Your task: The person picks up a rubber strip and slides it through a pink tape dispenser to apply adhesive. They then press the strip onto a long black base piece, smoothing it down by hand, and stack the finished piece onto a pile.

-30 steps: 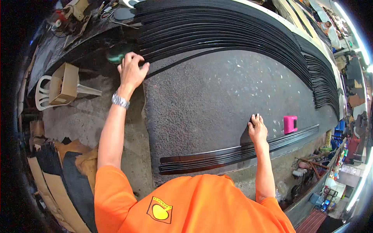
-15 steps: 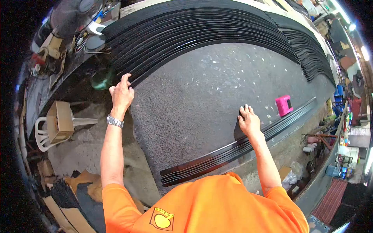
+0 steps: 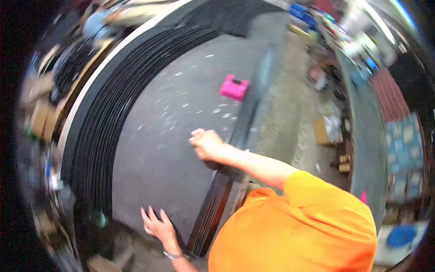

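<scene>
My left hand [image 3: 158,226] is at the near left edge of a dark, rough-topped table [image 3: 154,158], with its fingers spread and nothing in them. Over the table's right part is my right hand [image 3: 207,144], its fingers curled in; blur softens them, and no held thing shows. Close to that hand runs a stack of long black strips [image 3: 213,211] along the table's right edge. Beyond it, a pink boxy object with a dark patch [image 3: 234,88] sits on the table. Many more black strips [image 3: 97,131] lie in a curved row along the left side.
White flecks dot the tabletop. A concrete aisle [image 3: 285,104] runs to the right, with a cardboard box [image 3: 322,131] and a grey counter [image 3: 369,118] beside it. A person in a blue top [image 3: 95,25] is at the far left.
My view has swung to the right, so the table appears turned. My right hand has lifted and curled its fingers. My left hand has come away from the strips with its fingers spread.
</scene>
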